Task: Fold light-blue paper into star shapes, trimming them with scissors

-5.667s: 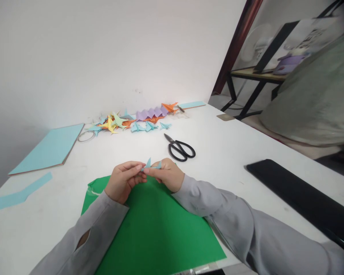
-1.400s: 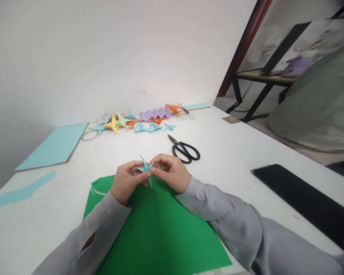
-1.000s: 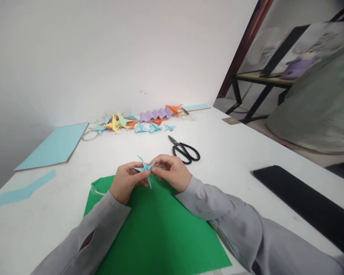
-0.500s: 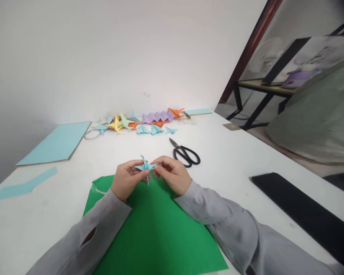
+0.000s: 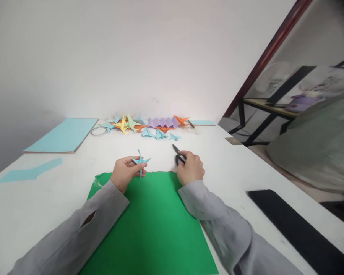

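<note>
Between the thumb and fingers of my left hand point(image 5: 124, 172) is a small light-blue folded paper crane point(image 5: 140, 162). It is held above the far edge of a green sheet point(image 5: 151, 221), its pointed ends sticking out on all sides. My right hand point(image 5: 190, 168) is over the black-handled scissors point(image 5: 176, 148) on the white table, with its fingers curled round the handles. The blades point away and to the left; most of the handle loops are hidden under the hand.
Along the wall lie several coloured paper cranes point(image 5: 129, 124) and a pleated purple paper strip point(image 5: 162, 122). At the left are a light-blue paper stack point(image 5: 63, 133), a cut blue strip point(image 5: 31, 172) and a wire ring point(image 5: 98, 131). A black flat strip point(image 5: 292, 225) lies right.
My right hand has let go of the paper crane and moved right onto the scissors. My left hand keeps the crane, slightly further left. The camera view has shifted a little.
</note>
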`<state>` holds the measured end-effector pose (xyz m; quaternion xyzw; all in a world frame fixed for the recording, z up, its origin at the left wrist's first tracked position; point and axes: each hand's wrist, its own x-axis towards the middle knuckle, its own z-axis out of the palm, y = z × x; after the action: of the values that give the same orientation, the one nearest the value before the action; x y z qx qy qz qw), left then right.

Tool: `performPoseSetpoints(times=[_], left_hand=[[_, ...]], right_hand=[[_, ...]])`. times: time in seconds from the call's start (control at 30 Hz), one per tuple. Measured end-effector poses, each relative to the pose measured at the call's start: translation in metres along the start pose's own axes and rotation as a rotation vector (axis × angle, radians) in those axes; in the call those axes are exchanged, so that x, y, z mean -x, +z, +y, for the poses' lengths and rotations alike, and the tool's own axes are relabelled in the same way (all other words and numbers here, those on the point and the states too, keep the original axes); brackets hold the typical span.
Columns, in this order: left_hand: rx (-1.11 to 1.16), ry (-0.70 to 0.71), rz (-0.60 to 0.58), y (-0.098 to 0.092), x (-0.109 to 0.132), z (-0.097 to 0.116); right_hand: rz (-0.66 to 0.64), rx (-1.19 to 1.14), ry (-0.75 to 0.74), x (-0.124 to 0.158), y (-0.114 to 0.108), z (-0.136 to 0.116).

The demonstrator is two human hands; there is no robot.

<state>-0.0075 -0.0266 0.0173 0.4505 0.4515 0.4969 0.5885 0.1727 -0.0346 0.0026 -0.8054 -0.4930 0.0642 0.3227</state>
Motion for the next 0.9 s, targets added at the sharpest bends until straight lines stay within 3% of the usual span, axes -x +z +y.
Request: performPoseSetpoints(times=[0.13, 0.3, 0.37, 0.47, 0.53, 0.63, 0.7, 0.8, 0.9], left_hand=[[0.025, 0.007, 0.020, -0.004, -0.002, 0.000], [0.058, 0.019, -0.004, -0.009, -0.003, 0.000], [0.081, 0.015, -0.005, -0.010, -0.003, 0.001], [0.128, 0.008, 0.013, -0.011, -0.004, 0.003], [0.175, -0.012, 0.008, -0.012, -0.006, 0.003], [0.261, -0.059, -0.034, -0.015, -0.010, 0.002], [0.313, -0.092, -0.061, -0.017, -0.012, 0.001], [0.383, -0.138, -0.078, -0.019, -0.015, 0.001], [0.417, -0.200, -0.076, -0.022, -0.017, 0.002]], right_hand=[[-0.107, 0.162, -0.018, -0.008, -0.003, 0.005], [-0.060, 0.115, -0.109, -0.024, 0.005, 0.021], [-0.042, -0.049, -0.081, -0.030, 0.010, 0.026], [-0.075, -0.627, -0.009, -0.032, 0.016, 0.023], [-0.266, -1.082, 0.143, -0.025, 0.015, 0.017], [-0.885, -1.533, 0.300, -0.008, 0.007, 0.005], [-1.135, -1.688, 0.418, 0.003, 0.001, -0.001], [-1.277, -1.831, 0.522, 0.015, -0.002, -0.003], [-1.395, -1.814, 0.518, 0.018, 0.003, 0.000]])
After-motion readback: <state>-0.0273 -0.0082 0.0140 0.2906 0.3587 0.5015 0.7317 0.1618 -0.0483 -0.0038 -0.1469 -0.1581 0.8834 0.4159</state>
